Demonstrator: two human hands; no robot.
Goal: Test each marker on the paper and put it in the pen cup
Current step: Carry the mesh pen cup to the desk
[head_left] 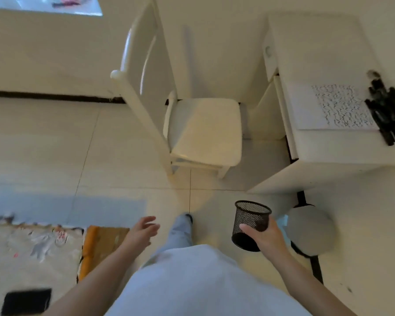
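Gripping round black mesh pen cup (251, 224), right hand (263, 238); left hand (143, 230) loose, empty.

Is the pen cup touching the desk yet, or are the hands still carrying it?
Apart. The head view shows the right hand gripping the pen cup in the air over the floor, with open floor between it and the desk.

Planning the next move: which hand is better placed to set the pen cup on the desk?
Right hand: it grips the black mesh pen cup on the white desk's side; left hand is farther, empty.
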